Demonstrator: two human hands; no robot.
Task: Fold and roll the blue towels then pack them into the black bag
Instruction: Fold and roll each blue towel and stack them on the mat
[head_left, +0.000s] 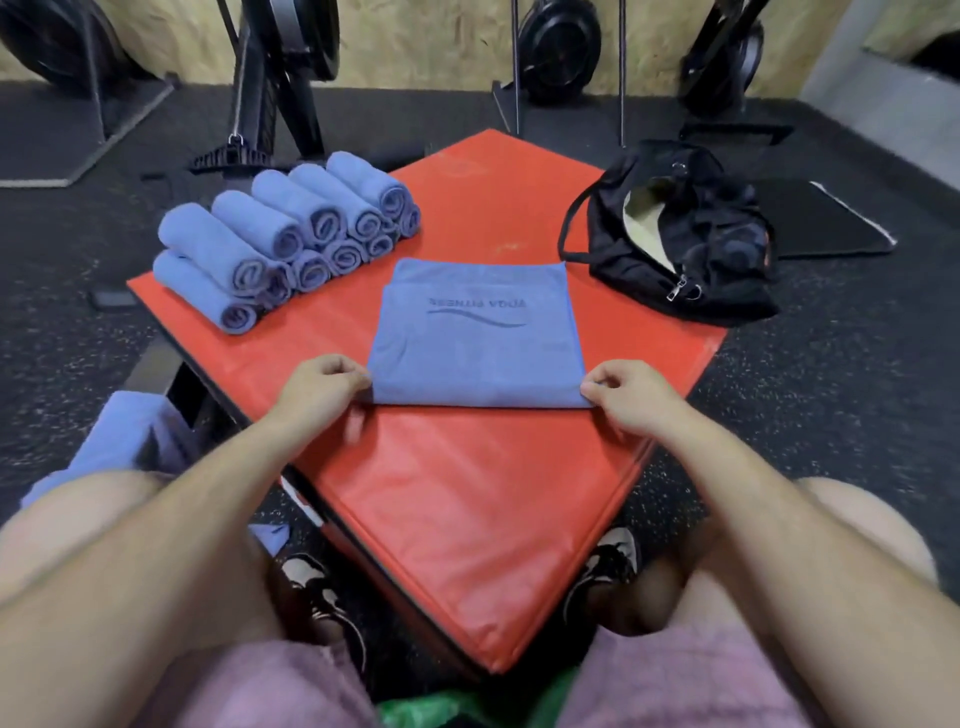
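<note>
A folded blue towel with a printed logo lies flat in the middle of the red padded box. My left hand pinches its near left corner and my right hand pinches its near right corner. A stack of several rolled blue towels sits on the box at the far left. The black bag rests at the box's far right corner, unzipped, with a pale lining showing.
More blue towels lie in a heap on the floor by my left knee. Black gym machine frames and a black floor mat stand behind the box. Dark speckled rubber floor surrounds it. Something green sits between my legs.
</note>
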